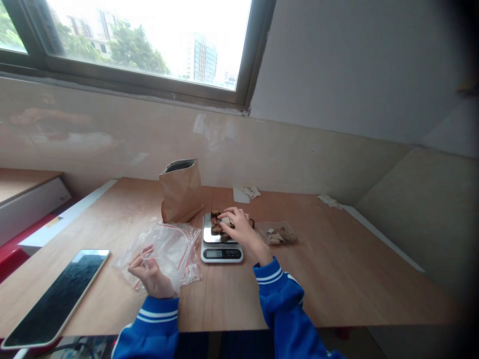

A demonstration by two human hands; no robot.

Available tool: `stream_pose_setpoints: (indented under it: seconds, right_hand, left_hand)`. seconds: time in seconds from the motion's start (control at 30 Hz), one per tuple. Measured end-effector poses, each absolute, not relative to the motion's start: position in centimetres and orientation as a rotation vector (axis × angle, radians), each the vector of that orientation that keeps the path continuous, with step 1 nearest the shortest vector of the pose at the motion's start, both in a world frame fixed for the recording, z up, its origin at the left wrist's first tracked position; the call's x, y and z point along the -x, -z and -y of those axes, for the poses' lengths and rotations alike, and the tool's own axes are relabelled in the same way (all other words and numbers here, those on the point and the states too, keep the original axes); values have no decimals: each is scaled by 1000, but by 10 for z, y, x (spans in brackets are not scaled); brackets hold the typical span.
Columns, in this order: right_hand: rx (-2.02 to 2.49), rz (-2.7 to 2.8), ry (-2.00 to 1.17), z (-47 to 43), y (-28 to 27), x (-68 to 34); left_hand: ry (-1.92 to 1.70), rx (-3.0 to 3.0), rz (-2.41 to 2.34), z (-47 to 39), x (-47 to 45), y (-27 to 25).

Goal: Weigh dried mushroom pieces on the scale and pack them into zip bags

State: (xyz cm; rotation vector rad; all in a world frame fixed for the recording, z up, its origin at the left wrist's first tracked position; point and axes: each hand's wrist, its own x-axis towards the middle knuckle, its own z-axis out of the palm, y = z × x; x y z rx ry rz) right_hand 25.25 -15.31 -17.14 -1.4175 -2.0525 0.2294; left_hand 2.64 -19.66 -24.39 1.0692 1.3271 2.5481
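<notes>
Head view: dried brown pieces (pixel 215 229) loose on digital kitchen scale (pixel 222 253), mid-frame. My right hand (pixel 241 227) arches over the pile, can't tell if gripping. My left hand (pixel 152 276), lower left of centre, curls among clear zip bags (pixel 170 242); can't tell if it's holding one. Progress, judging: one filled clear bag (pixel 284 234) right of the scale; scale pile unbagged; kraft pouch (pixel 181 194) open behind, contents hidden. Edges: bench (pixel 337 279) front edge along frame bottom, smartphone (pixel 60 296) reaching it lower left. Widest room right.

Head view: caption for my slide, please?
Right grip over brown pieces on a digital scale; left grip at clear plastic bags.
</notes>
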Motion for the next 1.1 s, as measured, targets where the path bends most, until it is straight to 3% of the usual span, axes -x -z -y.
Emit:
stream_pose_setpoints:
  seconds: [0.23, 0.5, 1.1]
  right_hand:
    - [1398, 1674, -179, 166, 204, -293]
    - [1566, 1486, 104, 184, 260, -321]
    - [1596, 1491, 52, 188, 274, -324]
  left_hand:
    - [-2522, -1109, -1352, 195, -24, 247]
    - [-2494, -1095, -1380, 195, -26, 247]
    - [-2528, -1117, -1287, 191, -34, 243]
